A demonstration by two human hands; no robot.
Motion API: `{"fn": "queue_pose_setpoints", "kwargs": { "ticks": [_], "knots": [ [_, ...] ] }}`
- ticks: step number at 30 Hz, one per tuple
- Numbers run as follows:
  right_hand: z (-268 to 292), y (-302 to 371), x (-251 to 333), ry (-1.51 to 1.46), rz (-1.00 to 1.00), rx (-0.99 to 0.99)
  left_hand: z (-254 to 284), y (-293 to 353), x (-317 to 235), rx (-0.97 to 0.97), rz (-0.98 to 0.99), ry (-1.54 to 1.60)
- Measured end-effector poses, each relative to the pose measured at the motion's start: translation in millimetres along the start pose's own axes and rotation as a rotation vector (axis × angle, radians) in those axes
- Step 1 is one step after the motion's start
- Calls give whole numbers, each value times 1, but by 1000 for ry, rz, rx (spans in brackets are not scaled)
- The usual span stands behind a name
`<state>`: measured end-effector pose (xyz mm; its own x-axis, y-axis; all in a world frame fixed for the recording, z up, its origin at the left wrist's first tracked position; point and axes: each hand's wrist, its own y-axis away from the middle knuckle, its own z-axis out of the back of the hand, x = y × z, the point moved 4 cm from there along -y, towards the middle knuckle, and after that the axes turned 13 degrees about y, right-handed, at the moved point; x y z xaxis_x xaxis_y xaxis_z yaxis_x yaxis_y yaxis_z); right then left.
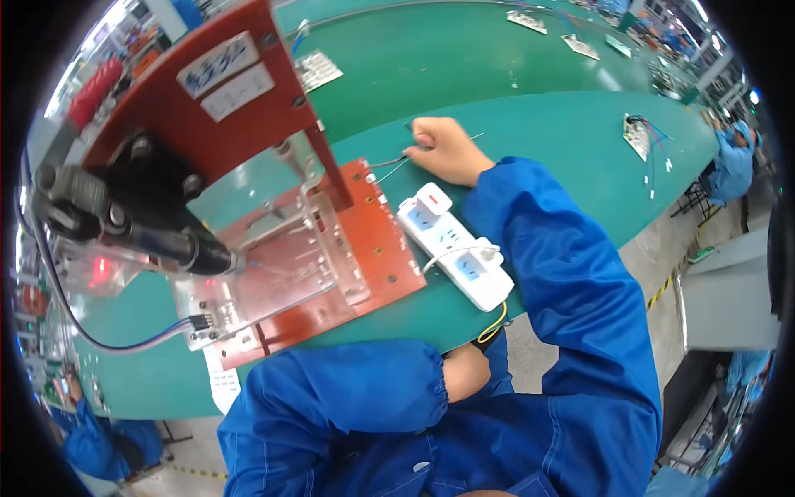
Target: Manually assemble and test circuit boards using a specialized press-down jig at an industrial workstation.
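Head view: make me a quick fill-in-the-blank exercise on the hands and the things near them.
1. The smooth, flat tabletop beneath the person's bare right hand is ____.
2. In the picture, the white rectangular plastic power strip lies to the ____ of the flat red base plate.
3. The loose cloth sleeve on the arm of the bare left hand is ____.

Missing words: green; right; blue.

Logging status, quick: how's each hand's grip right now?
Left hand: cannot tell, partly hidden.
Right hand: closed, apparently holding thin wire.
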<state>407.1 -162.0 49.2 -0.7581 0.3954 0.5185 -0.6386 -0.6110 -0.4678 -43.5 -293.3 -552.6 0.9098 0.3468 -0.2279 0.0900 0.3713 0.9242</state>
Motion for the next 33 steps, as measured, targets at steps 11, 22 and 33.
{"fn": "queue_pose_setpoints", "kwargs": {
  "ticks": [11,22,33],
  "knots": [
    [-1,9,-7,-165,-142,125,13,27,-27,-208,-22,179],
    [-4,11,-24,-472,-242,183,61,187,0,-456,-50,317],
    [17,6,-11,-495,-163,117,92,391,27,-745,-73,344]
  ]
}}
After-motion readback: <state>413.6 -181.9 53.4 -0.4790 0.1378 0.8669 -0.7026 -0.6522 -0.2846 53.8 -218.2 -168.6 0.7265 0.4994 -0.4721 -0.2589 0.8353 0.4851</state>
